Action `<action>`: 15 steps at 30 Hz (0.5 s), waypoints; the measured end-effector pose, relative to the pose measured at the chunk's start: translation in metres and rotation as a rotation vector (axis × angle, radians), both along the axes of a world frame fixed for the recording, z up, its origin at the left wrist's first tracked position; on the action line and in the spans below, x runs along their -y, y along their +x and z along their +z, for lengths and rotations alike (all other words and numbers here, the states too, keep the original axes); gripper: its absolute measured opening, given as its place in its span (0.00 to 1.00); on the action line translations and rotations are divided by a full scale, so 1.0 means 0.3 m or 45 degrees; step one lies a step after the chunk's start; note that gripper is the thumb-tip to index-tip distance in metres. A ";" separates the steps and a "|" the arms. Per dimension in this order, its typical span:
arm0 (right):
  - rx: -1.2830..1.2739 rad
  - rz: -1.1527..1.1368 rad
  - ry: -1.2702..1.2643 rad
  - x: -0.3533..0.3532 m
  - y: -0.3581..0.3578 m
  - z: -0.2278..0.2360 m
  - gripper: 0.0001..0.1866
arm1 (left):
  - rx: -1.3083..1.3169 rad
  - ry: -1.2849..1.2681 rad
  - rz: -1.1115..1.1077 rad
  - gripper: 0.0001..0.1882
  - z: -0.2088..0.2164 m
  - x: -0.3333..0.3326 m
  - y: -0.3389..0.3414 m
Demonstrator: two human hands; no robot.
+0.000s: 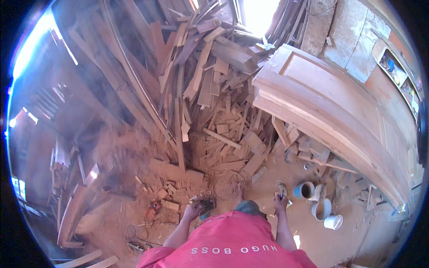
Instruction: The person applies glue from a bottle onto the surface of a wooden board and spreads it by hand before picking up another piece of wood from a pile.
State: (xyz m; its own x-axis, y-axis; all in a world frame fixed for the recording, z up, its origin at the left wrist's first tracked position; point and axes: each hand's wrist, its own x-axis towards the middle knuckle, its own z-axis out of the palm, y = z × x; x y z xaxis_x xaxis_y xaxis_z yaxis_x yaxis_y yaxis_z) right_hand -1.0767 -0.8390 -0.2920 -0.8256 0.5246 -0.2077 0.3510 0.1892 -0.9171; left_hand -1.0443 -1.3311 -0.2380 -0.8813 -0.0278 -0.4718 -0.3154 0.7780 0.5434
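My left hand (193, 210) is closed in front of my body, left of the middle. Its fingers are at the edge of a dark, boxy object (207, 206), which it seems to grip; what kind of thing this is I cannot make out. My right hand (280, 203) is held out on the right, its fingers closed around a thin, dark, upright tool with a pale top (282, 189), too small to name. Just right of that hand stands a blue-sided bucket with dark contents (298, 191). Bare toes (240, 191) show between the hands.
A large pile of wood offcuts (228, 120) fills the space ahead, with long planks (129, 67) leaning behind. A big panelled wooden piece (330, 102) stands at the right. More tubs (333, 221) sit on the dusty floor. A red power tool (153, 208) and cables lie at the left.
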 end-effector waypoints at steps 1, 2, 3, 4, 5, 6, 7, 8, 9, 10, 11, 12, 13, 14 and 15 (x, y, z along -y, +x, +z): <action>-0.076 -0.014 -0.119 0.041 -0.139 0.076 0.10 | 0.045 -0.043 0.046 0.19 -0.093 0.041 0.053; -0.086 0.001 -0.134 0.054 -0.264 0.152 0.10 | 0.091 -0.086 0.088 0.19 -0.175 0.076 0.103; 0.010 -0.014 -0.385 0.057 -0.383 0.235 0.12 | 0.131 -0.121 0.116 0.19 -0.230 0.107 0.142; 0.059 -0.019 -0.626 0.049 -0.574 0.347 0.14 | 0.127 -0.116 0.169 0.19 -0.277 0.117 0.125; 0.050 -0.003 -0.636 0.079 -0.681 0.456 0.14 | 0.135 -0.105 0.233 0.19 -0.293 0.134 0.151; -0.059 -0.108 -0.831 0.132 -0.772 0.579 0.17 | 0.118 -0.089 0.311 0.19 -0.306 0.143 0.177; -0.174 -0.212 -1.021 0.152 -0.874 0.675 0.21 | 0.075 -0.060 0.385 0.19 -0.313 0.138 0.182; -0.151 -0.197 -1.014 0.133 -0.945 0.702 0.21 | 0.059 -0.044 0.448 0.20 -0.296 0.105 0.194; -0.175 -0.089 -0.936 0.114 -1.015 0.724 0.23 | 0.054 -0.079 0.504 0.19 -0.290 0.082 0.162; -0.184 0.006 -0.864 0.106 -1.069 0.747 0.23 | 0.081 -0.109 0.553 0.18 -0.258 0.035 0.153; -0.220 0.107 -0.796 0.103 -1.132 0.791 0.24 | 0.083 -0.137 0.606 0.18 -0.219 -0.009 0.120; -0.302 0.200 -0.705 0.105 -1.213 0.834 0.22 | 0.132 -0.102 0.681 0.18 -0.188 -0.051 0.061; -0.397 0.284 -0.611 0.104 -1.306 0.882 0.21 | 0.131 -0.084 0.713 0.18 -0.119 -0.109 -0.028; -0.497 0.361 -0.481 0.099 -1.376 0.898 0.19 | 0.103 -0.058 0.728 0.18 -0.042 -0.154 -0.087; -0.486 0.399 -0.490 0.118 -1.448 0.920 0.19 | 0.075 -0.041 0.751 0.18 0.014 -0.184 -0.114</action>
